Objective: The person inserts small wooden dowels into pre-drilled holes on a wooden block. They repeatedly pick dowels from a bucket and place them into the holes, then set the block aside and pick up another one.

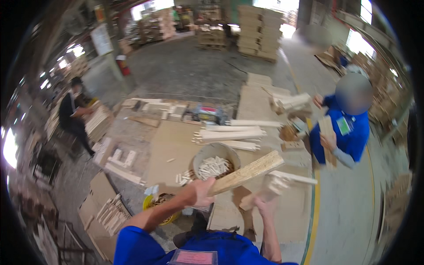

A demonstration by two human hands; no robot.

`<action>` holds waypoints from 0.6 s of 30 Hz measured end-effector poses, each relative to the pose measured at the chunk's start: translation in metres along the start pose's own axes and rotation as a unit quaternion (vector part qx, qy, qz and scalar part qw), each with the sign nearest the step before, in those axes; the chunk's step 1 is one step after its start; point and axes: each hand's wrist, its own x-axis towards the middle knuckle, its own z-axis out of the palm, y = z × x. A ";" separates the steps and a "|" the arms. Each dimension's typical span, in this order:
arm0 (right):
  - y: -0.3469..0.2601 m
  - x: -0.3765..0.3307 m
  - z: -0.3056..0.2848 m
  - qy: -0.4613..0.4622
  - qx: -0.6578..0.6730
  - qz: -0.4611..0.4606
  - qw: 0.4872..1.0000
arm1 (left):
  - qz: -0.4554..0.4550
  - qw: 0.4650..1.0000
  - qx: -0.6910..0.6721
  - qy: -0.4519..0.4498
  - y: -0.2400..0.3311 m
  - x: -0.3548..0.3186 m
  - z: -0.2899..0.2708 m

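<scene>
My left hand [203,193] is closed round the near end of a long, thick wooden board [247,172]. The board slants up to the right above the table. Lower right, my right hand [265,206] grips a pale wooden piece [260,194], smeared by motion so its exact shape is unclear. Just beyond my left hand stands a round grey bucket [201,155] filled with short wooden dowels [215,168]. More loose dowels [183,178] lie beside it. Past the bucket, several pale wooden rails [229,134] rest in a stack.
A co-worker in blue [349,128] holds wooden pieces across the table at right; another person [75,115] bends over stacked wood at far left. A yellow bucket [148,204] stands low beside my left arm. Cardboard [172,141] covers part of the worktop.
</scene>
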 end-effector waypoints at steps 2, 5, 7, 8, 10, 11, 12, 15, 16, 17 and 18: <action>0.038 -0.002 -0.046 0.130 -0.004 0.044 0.990 | -0.045 0.998 -0.031 0.022 -0.028 0.006 0.048; 0.039 -0.001 -0.101 0.316 0.279 0.088 0.902 | -0.034 0.998 -0.035 0.035 -0.082 0.008 0.145; 0.025 0.001 -0.098 0.283 0.410 0.144 0.855 | -0.090 0.995 -0.026 0.021 -0.098 0.006 0.178; 0.024 -0.003 -0.097 0.275 0.467 0.172 0.823 | -0.116 0.993 -0.025 0.006 -0.095 0.009 0.185; 0.037 -0.013 -0.082 0.243 0.538 0.208 0.780 | -0.079 0.993 0.056 0.069 -0.074 0.019 0.198; 0.050 -0.017 -0.075 0.232 0.574 0.220 0.754 | -0.015 0.994 0.004 0.104 -0.051 0.025 0.192; 0.065 -0.021 -0.064 0.208 0.573 0.224 0.760 | 0.047 0.989 -0.050 0.131 -0.020 0.031 0.175; 0.086 -0.038 0.000 0.100 0.512 0.192 0.831 | 0.215 0.891 -0.352 0.188 0.048 0.038 0.147; 0.084 -0.039 0.017 0.063 0.495 0.188 0.846 | 0.230 0.846 -0.450 0.172 0.070 0.037 0.139; 0.075 -0.036 0.026 0.012 0.505 0.231 0.831 | 0.238 0.790 -0.540 0.168 0.083 0.038 0.135; 0.056 -0.034 0.037 -0.042 0.511 0.272 0.815 | 0.285 0.791 -0.445 0.309 0.076 0.050 0.148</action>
